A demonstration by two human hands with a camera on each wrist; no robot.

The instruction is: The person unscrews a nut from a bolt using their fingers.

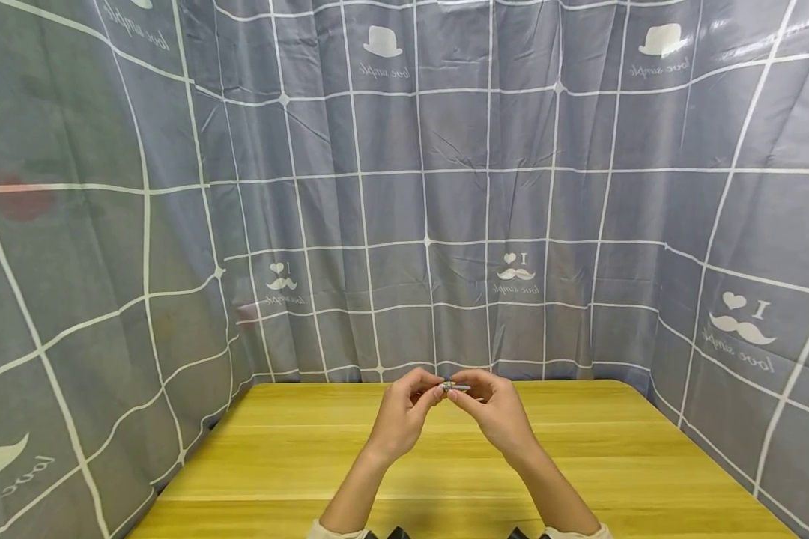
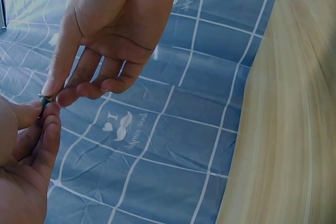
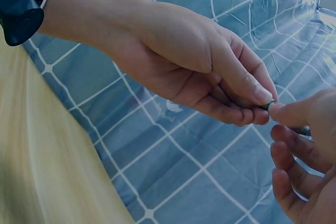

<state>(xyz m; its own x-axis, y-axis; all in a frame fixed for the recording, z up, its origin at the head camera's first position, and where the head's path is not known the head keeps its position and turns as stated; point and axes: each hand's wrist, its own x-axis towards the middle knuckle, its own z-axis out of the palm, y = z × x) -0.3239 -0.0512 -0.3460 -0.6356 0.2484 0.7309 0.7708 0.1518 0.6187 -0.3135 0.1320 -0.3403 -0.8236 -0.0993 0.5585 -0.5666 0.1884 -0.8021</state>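
The left hand (image 1: pixel 398 419) pinches a small metal piece (image 1: pixel 449 386) between the thumb and the curled forefinger, and the right hand (image 1: pixel 504 421) takes the same piece from its own side, also with thumb and forefinger. The piece is thus between the two hands — just at the fingertips, where they come almost to touching. One slim grey end of it points toward the right hand and lies under its fingers; the fingers cover a good part, so its full form I cannot tell. In the left wrist view, the other fingers of the right hand are loosely bent and apart from the piece. Both hands are raised above a yellow wooden table (image 1: pixel 290 457), which spreads under them and to both sides. Beyond the hands hangs a grey curtain (image 1: pixel 391 209) with white lines and printed moustaches, and it continues on their left and right. Behind the left hand, at its wrist, are a black device (image 3: pixel 21 11) and a pale sleeve (image 1: pixel 330 531) — the sleeve nearer to the person.
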